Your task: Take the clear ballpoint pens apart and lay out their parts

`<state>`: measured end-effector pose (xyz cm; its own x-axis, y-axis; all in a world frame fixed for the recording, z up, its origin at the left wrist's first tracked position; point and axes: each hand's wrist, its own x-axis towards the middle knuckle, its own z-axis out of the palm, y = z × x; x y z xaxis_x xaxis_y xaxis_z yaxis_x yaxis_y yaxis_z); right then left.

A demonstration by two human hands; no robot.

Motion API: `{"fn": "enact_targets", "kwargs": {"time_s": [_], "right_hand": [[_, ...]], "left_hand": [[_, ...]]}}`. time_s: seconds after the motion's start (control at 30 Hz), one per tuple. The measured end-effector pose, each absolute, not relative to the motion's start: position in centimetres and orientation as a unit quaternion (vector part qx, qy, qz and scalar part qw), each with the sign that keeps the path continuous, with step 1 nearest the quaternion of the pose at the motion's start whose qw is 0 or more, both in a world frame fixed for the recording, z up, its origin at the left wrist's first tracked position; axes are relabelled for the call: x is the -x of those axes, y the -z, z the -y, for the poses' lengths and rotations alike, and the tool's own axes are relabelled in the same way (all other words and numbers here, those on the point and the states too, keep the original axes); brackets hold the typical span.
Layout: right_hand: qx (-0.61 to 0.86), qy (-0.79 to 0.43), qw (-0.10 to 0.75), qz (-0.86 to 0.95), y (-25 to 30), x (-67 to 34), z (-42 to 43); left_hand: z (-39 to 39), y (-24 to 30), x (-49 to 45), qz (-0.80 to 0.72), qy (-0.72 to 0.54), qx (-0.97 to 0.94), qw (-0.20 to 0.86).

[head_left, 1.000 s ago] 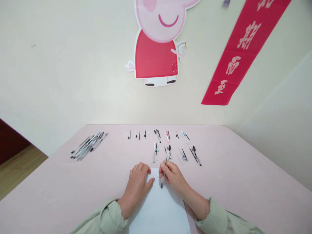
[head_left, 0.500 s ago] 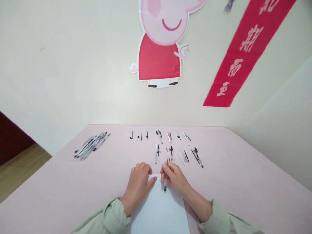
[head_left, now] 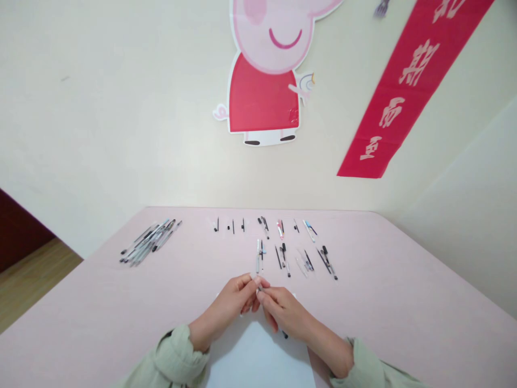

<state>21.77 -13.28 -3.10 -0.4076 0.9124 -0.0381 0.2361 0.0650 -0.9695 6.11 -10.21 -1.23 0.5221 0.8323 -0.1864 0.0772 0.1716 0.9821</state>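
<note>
Over the white sheet of paper (head_left: 260, 358), my two hands meet. My right hand (head_left: 285, 312) is closed round a pen (head_left: 285, 334), whose black end sticks out below the palm. My left hand (head_left: 238, 293) pinches at the pen's other end, where a short grey part shows between the thumbs. Most of the pen is hidden by the fingers. Just beyond the hands lie a taken-apart pen with a blue clip (head_left: 258, 257) and dark pen parts with a black cap (head_left: 284, 256).
A heap of pens (head_left: 151, 242) lies at the left of the pink table (head_left: 100, 307). More pen parts stand in small groups along the back, among them a pink pen (head_left: 279, 229) and a blue-and-white pen (head_left: 309, 230). Behind the table rises a wall (head_left: 161, 134).
My left hand has come over to my right hand and closed on the pen's upper end. My right hand has turned the pen to a slant, its black end lower and farther right.
</note>
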Motion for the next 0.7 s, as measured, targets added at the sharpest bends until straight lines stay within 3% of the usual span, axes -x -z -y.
{"fn": "enact_targets", "kwargs": {"time_s": [0.2,0.3,0.43,0.7], "right_hand": [[0.422,-0.573,0.388,0.586,3.6,-21.1,13.2],[0.387,-0.658,0.408,0.501,3.5,-20.7,13.3],[0.365,-0.725,0.386,0.438,3.6,-20.3,13.7],[0.383,-0.707,0.37,0.466,3.8,-19.9,13.9]], "left_hand": [[10.8,1.4,-6.1,-0.39,-0.342,-0.602,0.607],[11.4,1.9,-6.5,-0.379,-0.347,-0.557,0.652],[12.0,2.5,-6.8,-0.351,-0.348,-0.503,0.708],[12.3,2.4,-6.9,-0.361,-0.392,-0.503,0.681]]}}
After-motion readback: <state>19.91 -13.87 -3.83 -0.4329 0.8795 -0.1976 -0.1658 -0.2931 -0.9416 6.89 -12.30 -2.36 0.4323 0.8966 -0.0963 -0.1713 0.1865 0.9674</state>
